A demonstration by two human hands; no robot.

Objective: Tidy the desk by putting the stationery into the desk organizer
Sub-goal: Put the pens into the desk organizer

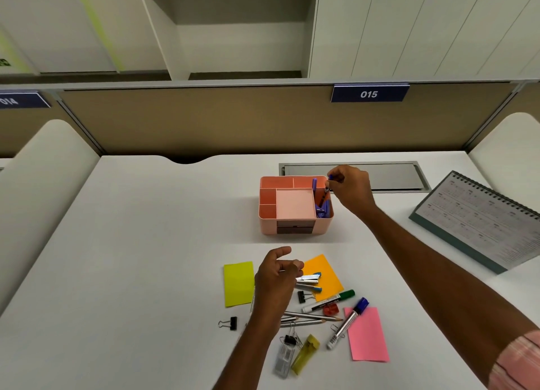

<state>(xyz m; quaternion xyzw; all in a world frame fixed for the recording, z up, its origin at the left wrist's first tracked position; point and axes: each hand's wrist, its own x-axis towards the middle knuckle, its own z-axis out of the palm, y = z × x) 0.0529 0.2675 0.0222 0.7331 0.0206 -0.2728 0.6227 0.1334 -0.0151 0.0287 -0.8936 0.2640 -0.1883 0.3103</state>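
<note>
Right hand [349, 189] pinches the pen [325, 195] top, the pen standing in the organizer's [295, 224] right compartment. Left hand [276, 281] hovers loosely curled and holds nothing. Organizer is mid-desk, beyond the left hand. Under the left hand lie sticky notes [324, 272], markers [328, 300], pencils [309, 316] and binder clips [229, 323].

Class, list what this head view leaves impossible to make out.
Head view:
Calendar print: too small; frame's right edge crops it.
Pencils, left ends: behind the left hand and wrist.
Pen, upper barrel: covered by the right hand.
Whether the left hand holds anything: its fingers hide that.
</note>
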